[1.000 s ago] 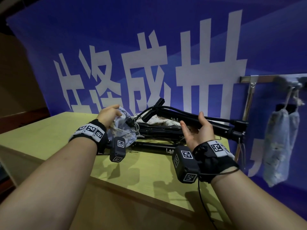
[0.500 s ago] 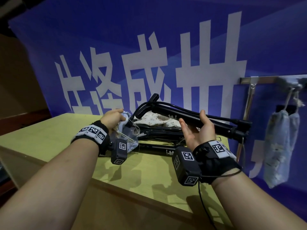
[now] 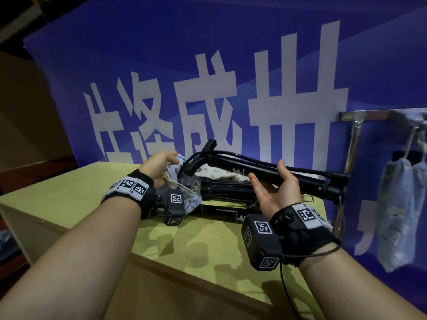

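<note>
My left hand [image 3: 157,167] grips the gathered mouth of a light blue drawstring cloth bag [image 3: 186,190], whose cords dangle below the fingers. A long black pump [image 3: 235,163] with a hose along it is held lifted over the table by my right hand [image 3: 275,192], palm up, around its middle, thumb spread apart. The pump's left end with its folded handle sits right beside the bag's mouth. Its foot end sticks out to the right in the air.
Other black pumps [image 3: 221,192] and a floral cloth pouch [image 3: 215,174] lie on the yellow-green table [image 3: 80,195] behind my hands. At the right, filled cloth bags [image 3: 397,209] hang from a metal rail [image 3: 369,115]. A blue banner stands close behind.
The pump's left end has risen and swung up next to the bag's mouth. My left hand has lifted the bag slightly. My right hand keeps its hold.
</note>
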Available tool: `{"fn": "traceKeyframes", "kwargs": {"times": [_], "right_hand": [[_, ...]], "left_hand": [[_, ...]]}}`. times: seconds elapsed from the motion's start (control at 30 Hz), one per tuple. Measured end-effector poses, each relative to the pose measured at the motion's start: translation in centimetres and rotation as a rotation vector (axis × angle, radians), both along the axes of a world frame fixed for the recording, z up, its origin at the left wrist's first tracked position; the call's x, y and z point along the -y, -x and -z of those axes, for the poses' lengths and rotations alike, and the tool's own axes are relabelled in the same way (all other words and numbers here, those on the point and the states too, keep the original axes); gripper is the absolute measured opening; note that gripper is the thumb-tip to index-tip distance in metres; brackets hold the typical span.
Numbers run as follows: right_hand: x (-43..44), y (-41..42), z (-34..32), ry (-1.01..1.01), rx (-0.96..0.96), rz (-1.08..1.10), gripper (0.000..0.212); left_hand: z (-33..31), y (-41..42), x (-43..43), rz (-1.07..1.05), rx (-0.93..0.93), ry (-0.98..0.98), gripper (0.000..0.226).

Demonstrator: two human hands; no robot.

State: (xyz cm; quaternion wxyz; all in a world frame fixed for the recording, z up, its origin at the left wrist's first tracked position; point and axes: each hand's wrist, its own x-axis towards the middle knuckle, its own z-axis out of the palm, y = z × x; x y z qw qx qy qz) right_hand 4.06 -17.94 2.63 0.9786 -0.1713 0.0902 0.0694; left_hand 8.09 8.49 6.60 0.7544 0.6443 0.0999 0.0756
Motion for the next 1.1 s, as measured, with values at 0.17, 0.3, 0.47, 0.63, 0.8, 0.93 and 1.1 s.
{"fn": "traceKeyframes", "kwargs": {"times": [0.17, 0.3, 0.47, 0.63, 0.8, 0.93, 1.1], "right_hand": [[-0.5, 0.1, 0.3, -0.019, 0.024, -0.029, 0.067], [-0.7, 0.2, 0.1, 0.024, 0.052, -0.046, 0.050], [-0.9, 0.4, 0.2, 0.189, 0.121, -0.079, 0.018], [-1.5, 1.1, -0.1, 0.272, 0.158, -0.061, 0.006], [-1.7, 0.7, 0.2, 0.430, 0.226, -0.087, 0.014], [-2.2, 0.4, 0.4, 0.545, 0.244, -0.093, 0.034], [-3.0, 0.4, 0.1, 0.556, 0.270, -0.087, 0.040]], "left_hand": [[-0.8, 0.2, 0.6, 0.014, 0.025, 0.021, 0.052], [-1.0, 0.2, 1.2, 0.014, 0.034, 0.007, 0.055], [-1.5, 0.5, 1.1, 0.000, 0.041, -0.060, 0.061], [-2.0, 0.8, 2.3, -0.034, 0.108, -0.022, 0.062], [-2.7, 0.5, 2.1, -0.045, 0.138, -0.059, 0.068], [-3.0, 1.0, 3.1, 0.066, 0.138, -0.097, 0.061], [-3.4, 1.3, 4.6, 0.199, 0.124, -0.178, 0.058]]}}
